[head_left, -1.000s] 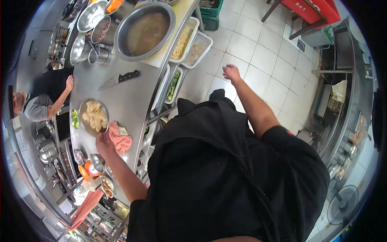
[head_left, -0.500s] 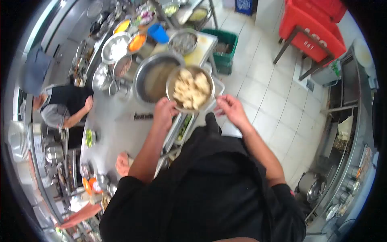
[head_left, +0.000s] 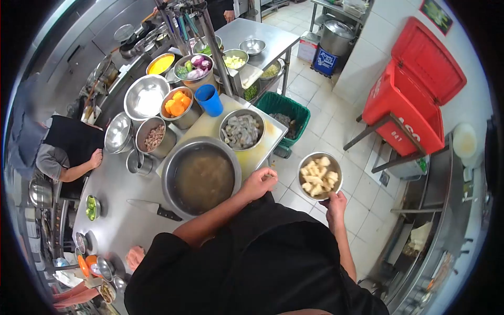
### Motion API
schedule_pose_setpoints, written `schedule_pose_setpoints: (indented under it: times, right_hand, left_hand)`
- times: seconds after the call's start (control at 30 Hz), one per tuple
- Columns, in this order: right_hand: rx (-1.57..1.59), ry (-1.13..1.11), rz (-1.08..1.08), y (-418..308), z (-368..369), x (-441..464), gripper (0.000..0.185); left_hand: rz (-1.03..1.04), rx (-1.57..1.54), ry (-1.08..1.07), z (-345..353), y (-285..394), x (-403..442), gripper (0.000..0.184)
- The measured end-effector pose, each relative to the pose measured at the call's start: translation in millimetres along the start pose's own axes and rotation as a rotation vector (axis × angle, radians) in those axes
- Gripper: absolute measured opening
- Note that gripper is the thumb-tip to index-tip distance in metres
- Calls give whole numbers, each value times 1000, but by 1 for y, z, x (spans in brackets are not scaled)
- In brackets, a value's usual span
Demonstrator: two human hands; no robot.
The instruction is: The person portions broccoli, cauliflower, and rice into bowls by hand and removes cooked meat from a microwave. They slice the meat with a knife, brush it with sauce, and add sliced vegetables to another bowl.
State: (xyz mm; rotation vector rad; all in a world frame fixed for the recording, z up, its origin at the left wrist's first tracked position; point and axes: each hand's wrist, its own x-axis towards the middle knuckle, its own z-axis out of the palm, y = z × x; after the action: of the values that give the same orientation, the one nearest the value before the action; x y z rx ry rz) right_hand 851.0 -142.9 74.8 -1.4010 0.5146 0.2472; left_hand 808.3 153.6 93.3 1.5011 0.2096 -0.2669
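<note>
My right hand (head_left: 336,206) grips the near rim of a small metal bowl (head_left: 340,184), held out over the floor. Pale yellow chunks (head_left: 318,176) fill the bowl. My left hand (head_left: 260,182) is by the table edge with its fingers curled in, and I see nothing in it. Just left of that hand stands a large metal basin (head_left: 173,195) of cloudy brownish liquid (head_left: 203,178). Beyond the hand, a metal bowl of grey peeled shrimp (head_left: 241,131) rests on a cutting board (head_left: 270,123).
A knife (head_left: 149,206) lies left of the basin. Behind are a blue cup (head_left: 209,100), orange chunks (head_left: 177,104) in a pot and other filled bowls. A green bin (head_left: 302,118) and an open red cooler (head_left: 399,113) stand rightward. A co-worker (head_left: 73,142) is across the table.
The bowl of yellow chunks has moved right, away from the basin. My left hand has let go of it, and my right hand now holds it. The view has shifted.
</note>
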Motion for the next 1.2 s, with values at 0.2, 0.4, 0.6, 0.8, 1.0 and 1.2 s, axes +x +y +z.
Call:
schedule_pose_setpoints:
  times: [0.2, 0.4, 0.6, 0.8, 1.0, 1.2]
  right_hand:
    - [21, 172, -38, -20, -23, 104, 14]
    - [85, 146, -28, -70, 26, 231, 20]
    - [84, -47, -92, -142, 158, 382, 23]
    - [199, -236, -49, -194, 326, 483, 29]
    - [238, -497, 64, -198, 471, 570, 36]
    - [-264, -575, -209, -185, 532, 553, 34]
  left_hand:
    - [44, -132, 6, -27, 31, 37, 12]
    - [19, -169, 165, -43, 42, 51, 14]
    - [57, -272, 529, -37, 67, 61, 13]
    - [15, -252, 749, -14, 79, 84, 13]
    - [-3, -306, 987, 17, 74, 92, 16]
    - [-101, -352, 1154, 42, 63, 91, 13]
